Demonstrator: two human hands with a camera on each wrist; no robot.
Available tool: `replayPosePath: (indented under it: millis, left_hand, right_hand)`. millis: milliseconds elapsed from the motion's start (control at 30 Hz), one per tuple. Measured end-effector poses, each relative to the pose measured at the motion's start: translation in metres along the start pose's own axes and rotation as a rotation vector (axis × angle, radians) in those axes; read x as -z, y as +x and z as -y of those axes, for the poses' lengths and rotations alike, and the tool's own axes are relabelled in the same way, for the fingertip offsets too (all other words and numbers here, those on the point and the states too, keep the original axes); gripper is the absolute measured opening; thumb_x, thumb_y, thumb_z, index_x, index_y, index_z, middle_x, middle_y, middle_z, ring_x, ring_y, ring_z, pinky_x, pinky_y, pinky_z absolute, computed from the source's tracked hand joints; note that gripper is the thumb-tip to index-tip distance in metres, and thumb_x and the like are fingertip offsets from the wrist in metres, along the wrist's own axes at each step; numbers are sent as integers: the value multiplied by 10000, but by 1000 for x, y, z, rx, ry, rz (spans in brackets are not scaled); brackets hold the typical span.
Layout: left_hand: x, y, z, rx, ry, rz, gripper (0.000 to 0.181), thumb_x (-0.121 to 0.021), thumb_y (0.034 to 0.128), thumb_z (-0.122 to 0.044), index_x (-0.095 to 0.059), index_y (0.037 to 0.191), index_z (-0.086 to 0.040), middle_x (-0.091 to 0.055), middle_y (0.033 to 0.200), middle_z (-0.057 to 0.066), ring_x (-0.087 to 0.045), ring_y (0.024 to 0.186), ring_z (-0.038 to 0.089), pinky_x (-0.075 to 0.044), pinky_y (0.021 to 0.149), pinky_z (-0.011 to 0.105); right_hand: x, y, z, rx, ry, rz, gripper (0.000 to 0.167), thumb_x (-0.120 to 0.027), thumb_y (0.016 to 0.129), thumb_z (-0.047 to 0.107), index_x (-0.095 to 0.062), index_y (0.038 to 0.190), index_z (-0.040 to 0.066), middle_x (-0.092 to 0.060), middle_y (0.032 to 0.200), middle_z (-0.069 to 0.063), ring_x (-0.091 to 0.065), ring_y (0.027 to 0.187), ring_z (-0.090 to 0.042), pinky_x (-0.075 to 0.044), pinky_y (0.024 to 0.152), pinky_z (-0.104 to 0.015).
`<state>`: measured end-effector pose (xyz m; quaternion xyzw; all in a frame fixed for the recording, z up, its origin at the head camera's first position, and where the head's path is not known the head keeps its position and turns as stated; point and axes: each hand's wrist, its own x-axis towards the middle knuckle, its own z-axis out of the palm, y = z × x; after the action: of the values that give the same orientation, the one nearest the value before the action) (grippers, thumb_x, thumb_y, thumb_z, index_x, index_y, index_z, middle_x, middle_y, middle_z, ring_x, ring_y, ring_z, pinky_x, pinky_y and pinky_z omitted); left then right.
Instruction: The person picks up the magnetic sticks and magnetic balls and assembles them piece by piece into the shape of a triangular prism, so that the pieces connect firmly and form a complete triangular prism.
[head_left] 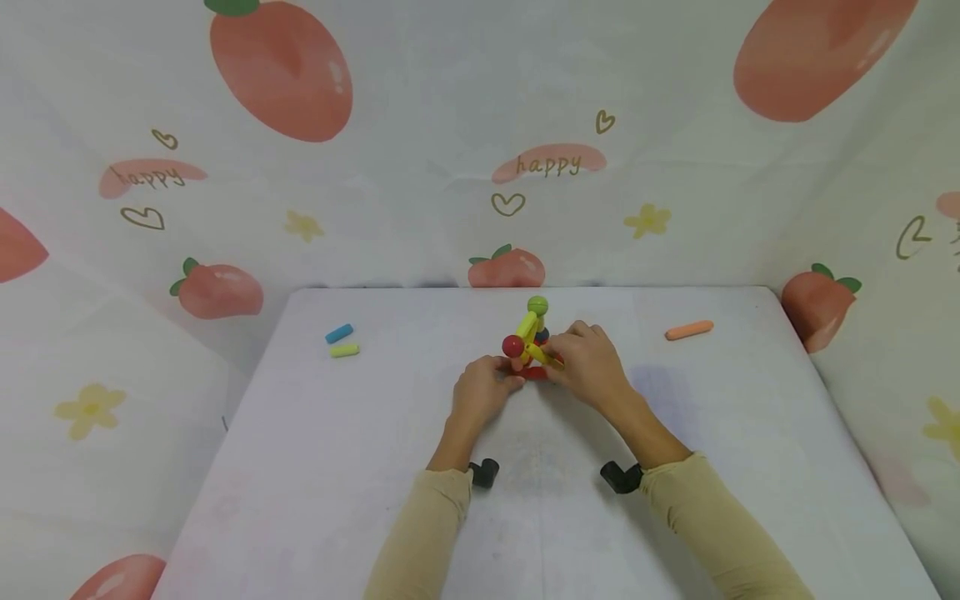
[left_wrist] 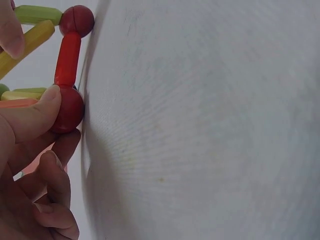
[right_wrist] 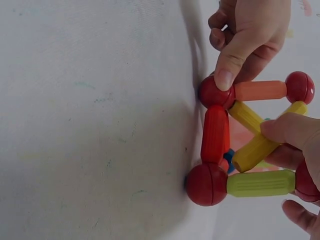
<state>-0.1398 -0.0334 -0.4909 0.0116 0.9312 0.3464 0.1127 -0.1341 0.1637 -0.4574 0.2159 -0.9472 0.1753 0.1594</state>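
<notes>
A frame of coloured rods and balls, like a magnetic building set, stands on the table at the far middle. With thumb and fingers my left hand pinches a red ball at the frame's lower corner. A red rod joins that ball to another low red ball. My right hand holds a yellow rod slantwise. One end of this rod is by the upper red ball, while its other end sticks out free. A green ball tops the frame; fingers hide part of the structure.
Toward the back left of the white table lie a short blue rod and a yellow-green rod. A longer orange rod rests at the back right. Behind the table hangs a fruit-patterned cloth.
</notes>
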Motion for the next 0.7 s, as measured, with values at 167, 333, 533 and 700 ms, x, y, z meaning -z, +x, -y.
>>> replayPosePath:
  millis: [167,333,533,700]
  left_hand:
    - [0,0,-1,11,0,0,360,-787,890,-361,-753,1192,-167,-759,1162,-16,-657,1009,202,-539,905,431]
    - [-1,0,-2,27,-6,8,377,-784,896,-350,-740,1219,-162,-751,1190,-16,-651,1069,212,-528,983,457]
    - [-3,-1,-3,11,-4,12,362,-783,900,-338,-740,1212,-160,-757,1171,-22,-654,1060,203,-525,993,453]
    - [-3,-2,-3,-6,19,-6,352,-788,896,-328,-744,1202,-159,-762,1149,-23,-663,1027,196,-533,965,451]
  right_hand:
    - [1,1,2,41,-39,-16,244,-933,725,213,-789,906,136,-769,846,15,-582,849,-215,-457,754,-366]
    - [-1,1,2,56,-69,-2,246,-926,737,220,-784,925,149,-776,872,16,-587,845,-222,-456,747,-361]
    - [-3,0,2,67,-69,-5,258,-923,741,210,-785,949,145,-776,879,10,-586,829,-231,-451,728,-358]
    - [-2,-1,-2,64,26,20,429,-917,753,269,-741,1121,135,-740,981,-41,-585,903,-247,-479,780,-390]
